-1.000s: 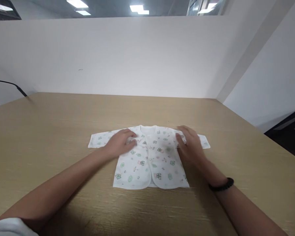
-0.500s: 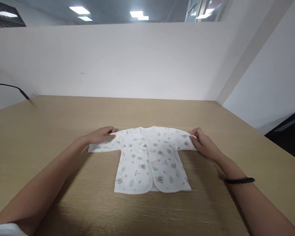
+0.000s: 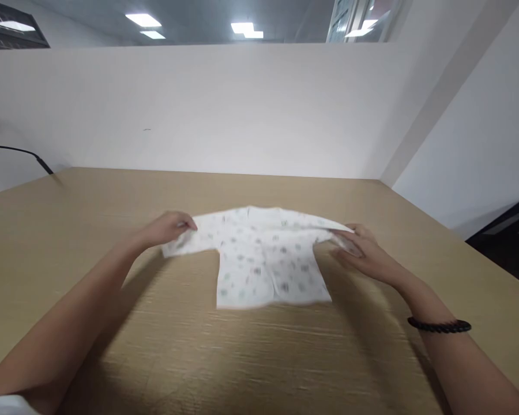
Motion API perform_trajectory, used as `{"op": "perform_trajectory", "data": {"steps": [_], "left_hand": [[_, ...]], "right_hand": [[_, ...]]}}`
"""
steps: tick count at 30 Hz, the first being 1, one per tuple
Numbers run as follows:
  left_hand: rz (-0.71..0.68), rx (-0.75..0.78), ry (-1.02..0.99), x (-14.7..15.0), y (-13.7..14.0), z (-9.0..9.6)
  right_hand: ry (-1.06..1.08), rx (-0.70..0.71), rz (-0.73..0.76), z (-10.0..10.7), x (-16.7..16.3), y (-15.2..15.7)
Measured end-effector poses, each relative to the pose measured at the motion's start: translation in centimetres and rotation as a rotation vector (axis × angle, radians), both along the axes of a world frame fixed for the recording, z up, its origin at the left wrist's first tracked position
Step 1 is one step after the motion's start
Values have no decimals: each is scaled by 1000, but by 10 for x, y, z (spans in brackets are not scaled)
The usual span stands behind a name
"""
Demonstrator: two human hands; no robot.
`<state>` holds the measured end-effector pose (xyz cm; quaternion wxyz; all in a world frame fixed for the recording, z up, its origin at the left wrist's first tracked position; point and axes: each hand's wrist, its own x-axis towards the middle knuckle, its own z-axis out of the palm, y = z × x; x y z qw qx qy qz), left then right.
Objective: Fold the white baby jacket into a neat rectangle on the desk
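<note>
A small white baby jacket (image 3: 266, 259) with a pale green and grey print is stretched between my two hands, blurred by motion. Its front opening faces me, and its upper part looks raised from the tabletop. On the left, my left hand (image 3: 168, 228) pinches the top of one sleeve, whose cuff end hangs below the fingers. My right hand (image 3: 363, 251) is closed on the other sleeve, which is bunched and folded among the fingers. Whether the lower hem touches the table cannot be made out.
The wooden tabletop (image 3: 190, 357) spreads around the jacket and meets a white partition (image 3: 225, 109) at the back. A black cable (image 3: 38, 160) comes down at the far left. A dark object (image 3: 508, 236) stands beyond the right edge.
The jacket has shifted away from me and up; it lay flat before. My left hand has moved slightly left and up. The right sleeve is now gathered in my right hand.
</note>
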<state>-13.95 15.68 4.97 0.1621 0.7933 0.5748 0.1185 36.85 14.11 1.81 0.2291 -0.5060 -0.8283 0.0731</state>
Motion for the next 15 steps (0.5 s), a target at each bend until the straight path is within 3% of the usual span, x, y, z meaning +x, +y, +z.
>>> {"op": "perform_trajectory", "data": {"steps": [2,4,7,10,15], "left_hand": [[120,429,-30,7,-3,6],[173,743,-56,10,-8,15],[121,915,-45,8,-16,29],[-19,741,90,5,-17,35],[-137,-70,360,9,-23,29]], "right_hand": [[-1,188,-81,1,-3,0],[27,334,-127,7,-3,-2],[83,412,-135,19,1,-7],[80,252,-48,29,5,-12],[-31,-315,126,33,4,-21]]}}
